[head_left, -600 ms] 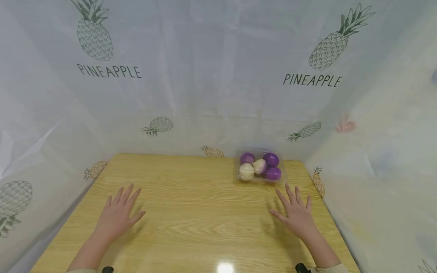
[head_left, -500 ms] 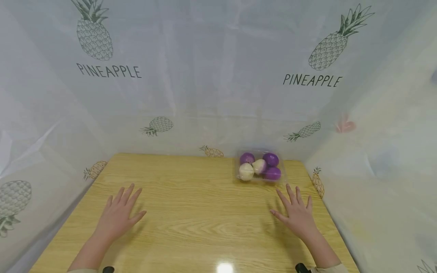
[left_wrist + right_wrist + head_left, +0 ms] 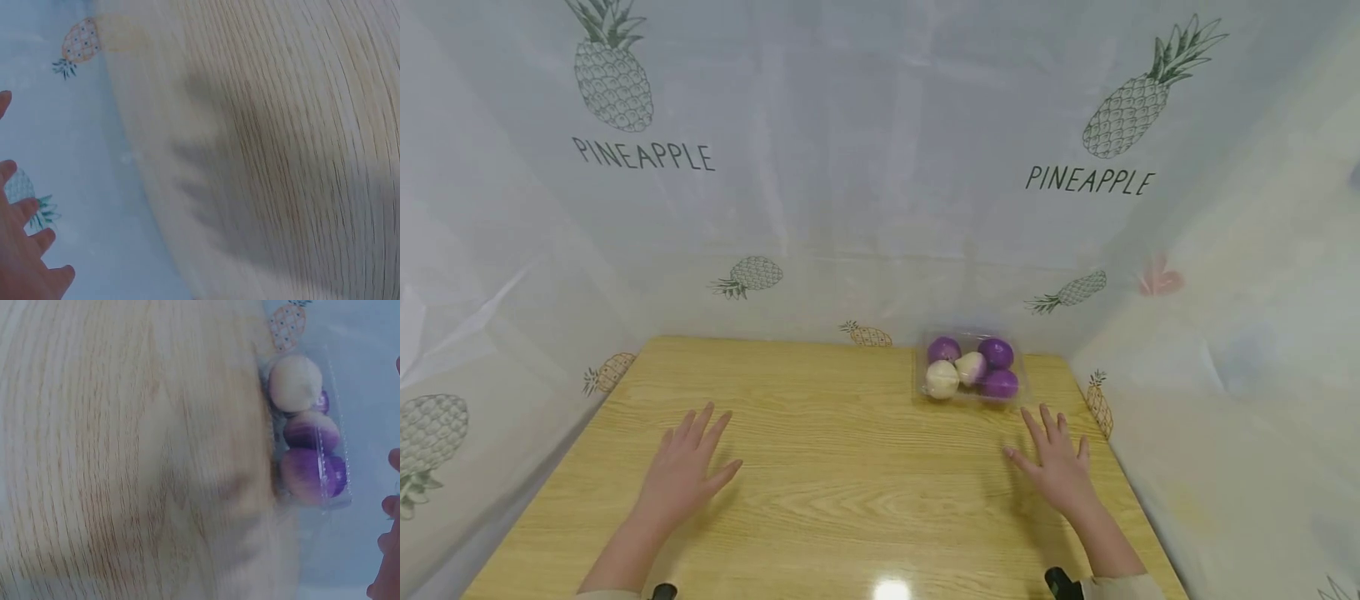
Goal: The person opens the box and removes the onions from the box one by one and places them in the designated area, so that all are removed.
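Observation:
My left hand point(image 3: 679, 479) is held over the left part of the wooden table point(image 3: 835, 467), fingers spread, holding nothing. On the right, my right hand point(image 3: 1062, 473) hovers with spread fingers just in front of a clear plastic box point(image 3: 917, 387). In it lie several round turnip-like vegetables, some purple point(image 3: 1000, 384), others mostly white point(image 3: 942, 379). The right wrist view shows the box point(image 3: 340, 501) side-on, with fingertips point(image 3: 391, 505) at the right edge. Fingers point(image 3: 42, 240) and a hand shadow on the wood appear in the left wrist view.
A pale curtain point(image 3: 850, 167) printed with pineapples hangs behind the table and along both sides. The box stands at the table's back edge, right of centre. Dark wrist straps point(image 3: 1063, 582) show at the cuffs.
My left hand has shifted to the right. My right hand has moved slightly right, its fingers drawn a little closer together. The box and vegetables stay in place.

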`<action>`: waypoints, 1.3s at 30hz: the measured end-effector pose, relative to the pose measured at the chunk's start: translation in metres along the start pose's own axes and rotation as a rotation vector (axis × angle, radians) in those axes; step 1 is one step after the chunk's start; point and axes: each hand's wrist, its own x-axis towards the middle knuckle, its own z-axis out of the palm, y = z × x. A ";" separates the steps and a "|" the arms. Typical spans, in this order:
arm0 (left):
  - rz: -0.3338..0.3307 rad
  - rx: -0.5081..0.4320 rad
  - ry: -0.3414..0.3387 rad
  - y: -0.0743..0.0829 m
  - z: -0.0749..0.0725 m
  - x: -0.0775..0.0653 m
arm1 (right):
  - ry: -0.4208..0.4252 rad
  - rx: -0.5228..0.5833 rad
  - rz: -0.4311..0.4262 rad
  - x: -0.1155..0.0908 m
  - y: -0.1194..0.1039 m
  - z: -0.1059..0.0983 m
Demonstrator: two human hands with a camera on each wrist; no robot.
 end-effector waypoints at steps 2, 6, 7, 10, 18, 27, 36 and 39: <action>-0.004 -0.015 -0.009 0.006 0.004 0.003 | 0.010 0.036 0.027 0.003 0.003 0.000; -0.007 -0.046 -0.015 0.020 0.014 0.008 | 0.010 0.098 0.081 0.007 0.004 -0.002; -0.004 -0.060 -0.009 0.023 0.017 0.010 | 0.004 0.107 0.097 0.008 0.005 -0.003; 0.015 -0.098 0.018 0.034 0.023 0.014 | -0.022 0.148 0.146 0.013 0.007 -0.003; -0.001 -0.238 0.006 0.061 0.037 0.024 | -0.026 0.410 0.244 0.031 0.021 0.009; -0.058 -0.391 -0.059 0.084 0.052 0.031 | -0.019 0.541 0.371 0.052 0.028 0.018; -0.080 -0.470 -0.078 0.097 0.065 0.036 | -0.020 0.627 0.438 0.066 0.033 0.026; -0.103 -0.492 -0.083 0.100 0.069 0.038 | -0.019 0.656 0.473 0.069 0.035 0.029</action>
